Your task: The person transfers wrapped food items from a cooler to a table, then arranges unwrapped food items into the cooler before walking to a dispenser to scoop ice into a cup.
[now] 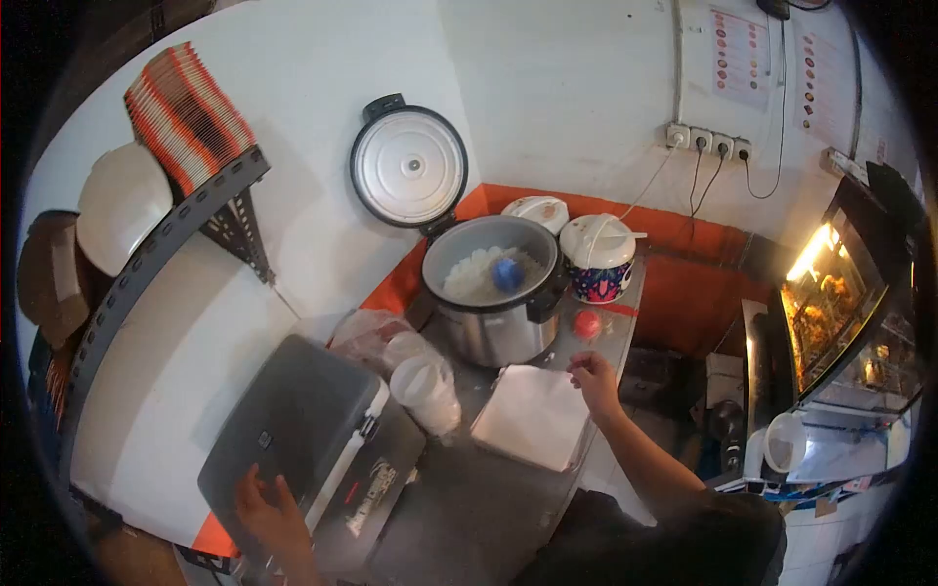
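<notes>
My left hand (272, 513) is open, fingers spread, over the lid of a grey cooler box (293, 430). My right hand (594, 381) is by the upper right corner of a stack of white paper sheets (532, 415), its fingers curled together; I cannot tell what is between them. Behind the paper stands a large rice cooker (498, 332) with its lid (410, 166) up. White rice (474, 275) is inside, and a blue scoop (506, 274) rests in it.
Plastic cups (425, 386) in a clear bag stand between cooler and paper. A smaller patterned rice cooker (598, 259) and a red round object (587, 324) are behind. A lit food display case (831, 293) is at right; a metal shelf (176, 220) juts in at left.
</notes>
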Demonstrator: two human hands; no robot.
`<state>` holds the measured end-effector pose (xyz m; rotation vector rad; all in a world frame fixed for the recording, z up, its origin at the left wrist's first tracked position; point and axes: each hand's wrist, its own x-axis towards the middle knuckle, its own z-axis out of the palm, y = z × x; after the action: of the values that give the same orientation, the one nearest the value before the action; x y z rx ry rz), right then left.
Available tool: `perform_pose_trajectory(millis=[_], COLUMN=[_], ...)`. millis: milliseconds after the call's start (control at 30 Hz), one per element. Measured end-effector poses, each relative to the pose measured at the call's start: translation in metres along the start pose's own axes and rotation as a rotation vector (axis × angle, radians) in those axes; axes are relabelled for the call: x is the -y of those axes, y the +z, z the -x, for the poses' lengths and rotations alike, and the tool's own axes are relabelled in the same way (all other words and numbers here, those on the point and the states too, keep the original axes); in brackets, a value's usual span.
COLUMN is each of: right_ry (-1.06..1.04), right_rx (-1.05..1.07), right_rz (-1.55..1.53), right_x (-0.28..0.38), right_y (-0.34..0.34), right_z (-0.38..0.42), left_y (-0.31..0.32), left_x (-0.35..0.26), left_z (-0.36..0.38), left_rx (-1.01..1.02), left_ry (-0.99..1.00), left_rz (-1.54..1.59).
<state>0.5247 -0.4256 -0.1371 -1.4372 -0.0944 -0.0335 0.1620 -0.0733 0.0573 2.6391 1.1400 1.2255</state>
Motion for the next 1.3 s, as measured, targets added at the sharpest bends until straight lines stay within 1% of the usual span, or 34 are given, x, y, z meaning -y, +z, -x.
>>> perform_pose_trajectory(millis=[67,133,167,267,367,433,467,500,567,633,700,767,833,867,967,1000,1067,1167,1233,1300], right_ry=[-0.037,-0.020,-0.010,-0.088,-0.143,-0.133,-0.124,-0.074,0.034,-0.049,0.187,0.269,0.083,-0.011,-0.003,-0.033,-0.099,-0.095,-0.045,-0.038], right_rx=[0.030,0.019,0.017,0.031,0.059,0.121,0.144,0.113,0.042,0.085,-0.008,-0.188,-0.209,-0.212,-0.076,-0.080,-0.088,-0.102,-0.138,-0.213], right_rz=[-0.137,-0.168,-0.185,-0.092,-0.144,-0.257,-0.312,-0.287,-0.239,0.065,0.052,0.270,0.512,0.634,0.929,0.894,0.817,0.875,0.865,0.833], right_x=[0.002,0.005,0.007,0.013,0.031,0.043,0.041,0.026,-0.018,-0.082,-0.150,-0.188,-0.238,-0.255,-0.250,-0.251,-0.254,-0.248,-0.266,-0.245], right_y=[-0.008,-0.020,-0.026,-0.038,-0.039,-0.043,-0.047,-0.055,-0.081,-0.112,-0.134,-0.155,-0.179,-0.187,-0.180,-0.181,-0.181,-0.177,-0.181,-0.168], right_z=[-0.038,-0.073,-0.093,-0.169,-0.252,-0.298,-0.321,-0.342,-0.366,-0.360,-0.333,-0.320,-0.317,-0.319,-0.329,-0.331,-0.335,-0.342,-0.332,-0.346], left_y=[0.023,0.049,0.063,0.113,0.184,0.226,0.253,0.282,0.324,0.358,0.386,0.403,0.425,0.430,0.433,0.438,0.450,0.456,0.453,0.447], left_x=[-0.034,-0.073,-0.095,-0.166,-0.237,-0.286,-0.300,-0.311,-0.337,-0.359,-0.357,-0.372,-0.339,-0.344,-0.387,-0.404,-0.429,-0.454,-0.465,-0.474], left_z=[-0.018,-0.047,-0.066,-0.142,-0.232,-0.292,-0.323,-0.354,-0.410,-0.461,-0.531,-0.581,-0.661,-0.665,-0.673,-0.674,-0.673,-0.657,-0.645,-0.635], left_rx=[0.001,0.037,0.047,0.071,0.036,0.067,0.048,0.034,0.082,0.020,-0.030,-0.088,-0.128,-0.037,0.257,0.308,0.355,0.388,0.398,0.413], left_ry=[0.057,0.125,0.161,0.259,0.340,0.318,0.308,0.302,0.229,0.243,0.311,0.302,0.422,0.358,0.167,0.137,0.114,0.083,0.068,0.062], left_rz=[0.110,0.219,0.216,0.187,0.185,0.067,0.078,0.089,0.064,0.060,-0.028,0.013,0.060,0.109,0.235,0.254,0.255,0.256,0.260,0.264])
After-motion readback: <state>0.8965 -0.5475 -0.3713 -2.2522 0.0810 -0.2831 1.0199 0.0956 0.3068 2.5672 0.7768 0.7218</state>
